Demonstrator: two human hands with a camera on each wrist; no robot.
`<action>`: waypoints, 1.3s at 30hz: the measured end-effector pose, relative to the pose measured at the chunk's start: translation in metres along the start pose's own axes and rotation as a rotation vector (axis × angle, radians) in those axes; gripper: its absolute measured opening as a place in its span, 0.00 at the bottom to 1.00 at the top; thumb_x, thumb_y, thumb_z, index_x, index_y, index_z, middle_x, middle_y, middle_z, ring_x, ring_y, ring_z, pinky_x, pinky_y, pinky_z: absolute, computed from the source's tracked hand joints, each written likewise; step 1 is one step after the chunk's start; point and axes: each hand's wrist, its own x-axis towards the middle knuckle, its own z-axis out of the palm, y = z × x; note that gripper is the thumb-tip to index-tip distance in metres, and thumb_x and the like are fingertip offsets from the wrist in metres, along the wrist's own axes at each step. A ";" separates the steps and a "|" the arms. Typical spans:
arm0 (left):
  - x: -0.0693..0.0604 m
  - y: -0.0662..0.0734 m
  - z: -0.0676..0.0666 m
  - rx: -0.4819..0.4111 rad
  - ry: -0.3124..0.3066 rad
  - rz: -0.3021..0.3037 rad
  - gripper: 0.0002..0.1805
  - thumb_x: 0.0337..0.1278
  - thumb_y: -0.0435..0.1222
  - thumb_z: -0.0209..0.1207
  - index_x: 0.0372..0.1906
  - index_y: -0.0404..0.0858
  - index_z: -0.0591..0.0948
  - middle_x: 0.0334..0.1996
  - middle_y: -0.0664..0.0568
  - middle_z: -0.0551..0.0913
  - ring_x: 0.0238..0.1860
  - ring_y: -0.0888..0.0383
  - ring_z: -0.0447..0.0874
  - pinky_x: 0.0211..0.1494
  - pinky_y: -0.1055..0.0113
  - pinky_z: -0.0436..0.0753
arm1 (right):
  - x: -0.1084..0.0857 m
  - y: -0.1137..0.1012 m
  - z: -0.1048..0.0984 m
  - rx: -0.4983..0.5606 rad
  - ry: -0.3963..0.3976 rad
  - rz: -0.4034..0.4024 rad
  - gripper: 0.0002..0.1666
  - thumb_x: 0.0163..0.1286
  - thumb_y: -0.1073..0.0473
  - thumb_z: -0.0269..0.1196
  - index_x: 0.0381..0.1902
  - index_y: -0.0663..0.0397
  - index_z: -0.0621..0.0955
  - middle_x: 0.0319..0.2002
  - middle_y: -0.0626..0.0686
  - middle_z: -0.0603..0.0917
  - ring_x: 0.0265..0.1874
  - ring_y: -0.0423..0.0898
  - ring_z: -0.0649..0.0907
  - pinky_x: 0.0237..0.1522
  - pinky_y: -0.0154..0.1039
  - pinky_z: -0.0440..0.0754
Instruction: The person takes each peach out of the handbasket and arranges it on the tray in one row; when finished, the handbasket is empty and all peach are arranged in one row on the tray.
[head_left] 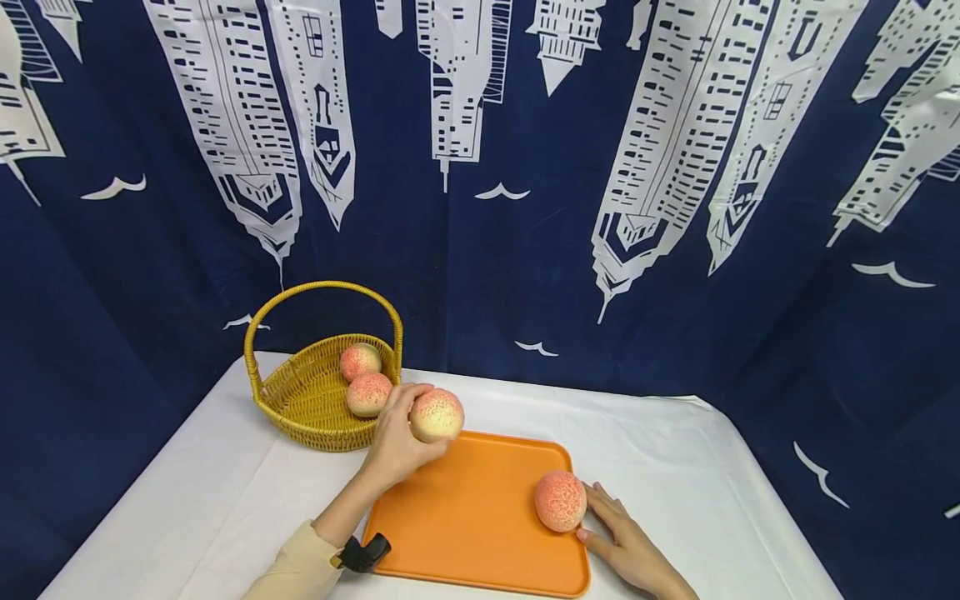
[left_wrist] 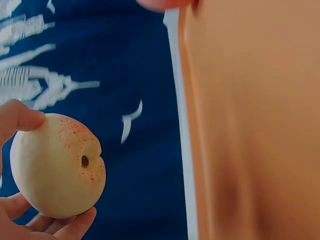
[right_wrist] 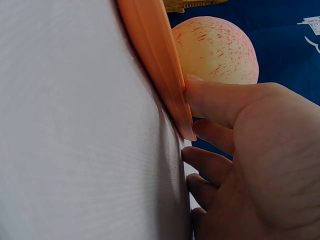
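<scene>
In the head view my left hand grips a pale peach with pink speckles, thumb and fingers round its sides. It holds the peach over the far left corner of an orange tray. The left wrist view shows the dark stem hollow of this peach. A second, pinker peach lies at the tray's right edge. Beside that edge rests my right hand, its fingers relaxed on the cloth. In the right wrist view its thumb touches the tray rim near the peach.
A yellow wicker basket with a tall handle stands left of the tray, holding two peaches. White cloth covers the table. Behind it hangs a dark blue curtain printed with white buildings and birds.
</scene>
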 end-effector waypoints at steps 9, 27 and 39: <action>-0.023 0.014 0.050 -0.021 -0.152 0.053 0.39 0.26 0.35 0.76 0.55 0.45 0.74 0.49 0.53 0.77 0.49 0.55 0.77 0.52 0.54 0.77 | -0.002 0.003 0.002 -0.002 0.038 -0.066 0.38 0.67 0.46 0.62 0.72 0.49 0.67 0.73 0.56 0.64 0.75 0.62 0.52 0.60 0.11 0.30; -0.046 0.007 0.087 0.026 -0.282 0.088 0.39 0.29 0.34 0.77 0.55 0.45 0.73 0.53 0.54 0.77 0.56 0.55 0.73 0.59 0.51 0.74 | -0.001 0.001 0.000 -0.009 0.010 -0.033 0.39 0.68 0.45 0.62 0.73 0.49 0.66 0.74 0.57 0.63 0.76 0.61 0.51 0.75 0.34 0.34; -0.053 -0.001 0.101 0.002 -0.347 0.107 0.39 0.32 0.32 0.77 0.55 0.48 0.71 0.55 0.58 0.75 0.60 0.55 0.72 0.63 0.48 0.73 | 0.000 0.003 -0.001 0.008 -0.030 0.032 0.41 0.68 0.44 0.61 0.73 0.52 0.64 0.76 0.53 0.60 0.77 0.57 0.48 0.56 0.09 0.30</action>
